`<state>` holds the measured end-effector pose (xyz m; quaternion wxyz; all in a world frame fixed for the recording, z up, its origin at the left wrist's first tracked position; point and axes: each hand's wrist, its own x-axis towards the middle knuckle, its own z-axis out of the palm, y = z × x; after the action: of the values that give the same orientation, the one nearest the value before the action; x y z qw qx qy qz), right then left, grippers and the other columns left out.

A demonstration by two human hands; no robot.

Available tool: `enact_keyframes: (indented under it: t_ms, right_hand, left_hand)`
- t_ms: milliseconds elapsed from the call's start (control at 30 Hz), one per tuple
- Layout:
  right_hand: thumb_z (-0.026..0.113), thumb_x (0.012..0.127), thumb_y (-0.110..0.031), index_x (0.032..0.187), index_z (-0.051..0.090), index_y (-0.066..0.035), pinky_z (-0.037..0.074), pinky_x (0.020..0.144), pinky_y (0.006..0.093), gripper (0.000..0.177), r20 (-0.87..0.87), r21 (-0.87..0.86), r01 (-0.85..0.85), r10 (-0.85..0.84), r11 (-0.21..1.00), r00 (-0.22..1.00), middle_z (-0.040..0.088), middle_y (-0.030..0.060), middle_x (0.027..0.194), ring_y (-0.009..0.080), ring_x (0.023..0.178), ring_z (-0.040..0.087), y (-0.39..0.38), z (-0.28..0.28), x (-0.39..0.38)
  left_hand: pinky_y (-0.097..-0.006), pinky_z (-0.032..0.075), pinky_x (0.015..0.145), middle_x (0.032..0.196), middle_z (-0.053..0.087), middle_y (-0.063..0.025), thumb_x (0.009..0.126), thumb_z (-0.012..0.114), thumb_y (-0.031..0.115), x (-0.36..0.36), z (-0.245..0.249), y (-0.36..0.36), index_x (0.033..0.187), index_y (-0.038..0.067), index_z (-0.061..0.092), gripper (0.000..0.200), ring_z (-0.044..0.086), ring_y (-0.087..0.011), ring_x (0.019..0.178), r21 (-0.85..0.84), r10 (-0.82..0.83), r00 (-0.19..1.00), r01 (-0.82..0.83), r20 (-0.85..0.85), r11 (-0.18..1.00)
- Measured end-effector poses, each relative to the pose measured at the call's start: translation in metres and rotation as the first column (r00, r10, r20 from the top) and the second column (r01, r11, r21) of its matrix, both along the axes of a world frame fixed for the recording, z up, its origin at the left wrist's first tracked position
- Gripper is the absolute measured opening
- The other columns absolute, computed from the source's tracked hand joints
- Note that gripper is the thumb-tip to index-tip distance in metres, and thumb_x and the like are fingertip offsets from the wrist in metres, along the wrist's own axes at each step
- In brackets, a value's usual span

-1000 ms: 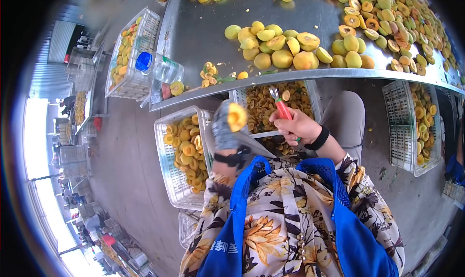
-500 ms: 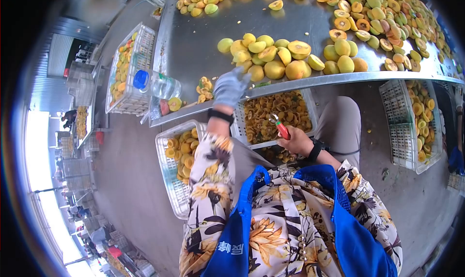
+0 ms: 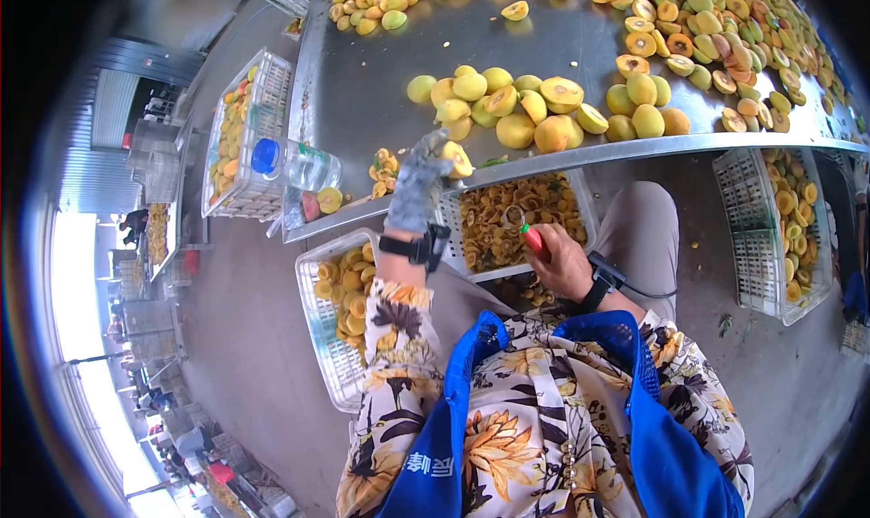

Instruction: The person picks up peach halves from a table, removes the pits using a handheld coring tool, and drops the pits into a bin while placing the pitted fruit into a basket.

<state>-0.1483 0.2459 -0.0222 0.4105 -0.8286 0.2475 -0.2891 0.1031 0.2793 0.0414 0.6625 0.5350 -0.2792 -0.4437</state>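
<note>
My left hand [image 3: 420, 175], in a grey glove, is closed on a halved yellow fruit [image 3: 458, 160] at the near edge of the metal table [image 3: 381, 83]. Just beyond it lies a group of yellow fruits [image 3: 515, 130], some of them cut in half. My bare right hand [image 3: 562, 264] is wrapped round the red handle of a small tool [image 3: 533, 239] with a metal loop at its tip. That tool is over a white crate [image 3: 589, 212] of fruit pieces, below the table edge.
A clear bottle [image 3: 311, 166] with a blue cap lies at the table's left corner. White crates of fruit stand at the left [image 3: 269, 110], near my left forearm [image 3: 317, 337] and at the right [image 3: 749, 237]. A large fruit heap [image 3: 707, 19] covers the back right.
My left hand has drawn back slightly from the fruit group and now has a halved fruit in its fingers. My right hand has turned a little, with the tool still in it.
</note>
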Motion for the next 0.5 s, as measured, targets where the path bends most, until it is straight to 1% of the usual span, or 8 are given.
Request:
enact_keyframes:
  t_ms: [67, 100, 133, 233, 267, 300, 367, 500]
  right_hand:
    - [0.063, 0.076, -0.018, 0.111, 0.046, -0.007, 0.046, 0.066, 0.044, 0.041, 0.037, -0.033, -0.02, 0.021, 0.999, 0.999, 0.058, 0.0193, 0.078, 0.0377, 0.075, 0.058, 0.0, 0.012, 0.01]
    - [0.063, 0.077, -0.018, 0.113, 0.045, -0.006, 0.046, 0.065, 0.0431, 0.041, 0.019, 0.029, -0.075, 0.074, 0.997, 0.997, 0.058, 0.0192, 0.08, 0.0383, 0.075, 0.058, 0.002, 0.02, 0.016]
    - [0.062, 0.078, -0.018, 0.114, 0.044, -0.004, 0.047, 0.064, 0.0421, 0.042, 0.001, 0.093, -0.127, 0.128, 0.988, 0.992, 0.059, 0.0191, 0.082, 0.0389, 0.075, 0.057, 0.005, 0.029, 0.02]
    - [0.062, 0.081, -0.024, 0.11, 0.042, -0.002, 0.047, 0.062, 0.0428, 0.041, -0.022, 0.154, -0.177, 0.183, 0.972, 0.983, 0.059, 0.0214, 0.082, 0.0394, 0.073, 0.058, 0.016, 0.04, 0.031]
    - [0.062, 0.081, -0.025, 0.108, 0.042, -0.002, 0.046, 0.061, 0.0429, 0.04, -0.024, 0.175, -0.191, 0.198, 0.966, 0.98, 0.059, 0.022, 0.08, 0.0397, 0.071, 0.058, 0.019, 0.039, 0.033]
    - [0.059, 0.082, -0.027, 0.095, 0.043, 0.001, 0.045, 0.058, 0.0447, 0.035, -0.031, 0.167, -0.176, 0.184, 0.97, 0.982, 0.057, 0.023, 0.069, 0.0409, 0.066, 0.057, 0.022, 0.04, 0.034]
    - [0.059, 0.083, -0.027, 0.094, 0.042, 0.0, 0.045, 0.057, 0.045, 0.034, -0.075, 0.184, -0.168, 0.184, 0.969, 0.98, 0.057, 0.0229, 0.068, 0.0412, 0.065, 0.056, 0.025, 0.041, 0.033]
    - [0.058, 0.083, -0.025, 0.089, 0.04, 0.0, 0.044, 0.055, 0.047, 0.032, -0.136, 0.23, -0.144, 0.179, 0.962, 0.974, 0.056, 0.0239, 0.065, 0.0427, 0.063, 0.056, 0.028, 0.034, 0.027]
  left_hand:
    - [-0.0297, 0.053, 0.064, 0.107, 0.056, -0.0146, 0.07, 0.063, 0.011, -0.012, -0.002, 0.024, 0.116, 0.003, 0.05, 0.049, 0.06, -0.0242, 0.089, -0.163, -0.088, 0.973, 0.053, -0.213, 0.985]
    - [-0.0307, 0.054, 0.062, 0.106, 0.056, -0.0172, 0.075, 0.061, 0.016, -0.023, 0.0, 0.031, 0.114, 0.003, 0.051, 0.043, 0.06, -0.0268, 0.088, -0.183, -0.065, 0.934, -0.001, -0.35, 0.983]
    - [-0.0316, 0.054, 0.06, 0.099, 0.059, -0.0169, 0.081, 0.06, 0.027, -0.03, 0.003, 0.037, 0.109, 0.003, 0.053, 0.037, 0.062, -0.0292, 0.082, -0.102, -0.023, 0.886, -0.028, -0.463, 0.994]
    - [-0.0324, 0.053, 0.056, 0.082, 0.063, -0.014, 0.086, 0.053, 0.044, -0.057, 0.0, 0.049, 0.101, 0.006, 0.053, 0.04, 0.063, -0.0277, 0.073, 0.155, 0.228, 0.83, -0.172, -0.509, 0.973]
    - [-0.0324, 0.053, 0.056, 0.082, 0.063, -0.014, 0.086, 0.053, 0.044, -0.06, -0.008, 0.049, 0.101, 0.006, 0.053, 0.04, 0.063, -0.0277, 0.073, 0.156, 0.227, 0.826, -0.17, -0.516, 0.973]
    - [-0.032, 0.053, 0.057, 0.083, 0.062, -0.0136, 0.087, 0.051, 0.042, -0.063, -0.019, 0.05, 0.098, 0.005, 0.054, 0.039, 0.063, -0.0271, 0.073, 0.113, 0.252, 0.854, -0.225, -0.455, 0.968]
    - [-0.0321, 0.053, 0.065, 0.087, 0.061, -0.0124, 0.09, 0.05, 0.034, -0.07, -0.03, 0.048, 0.096, 0.004, 0.055, 0.032, 0.062, -0.025, 0.075, 0.018, 0.303, 0.894, -0.315, -0.331, 0.949]
    - [-0.033, 0.053, 0.07, 0.088, 0.061, -0.0111, 0.089, 0.054, 0.027, -0.089, -0.023, 0.041, 0.1, 0.003, 0.055, 0.027, 0.061, -0.023, 0.078, -0.041, 0.361, 0.884, -0.39, -0.296, 0.92]
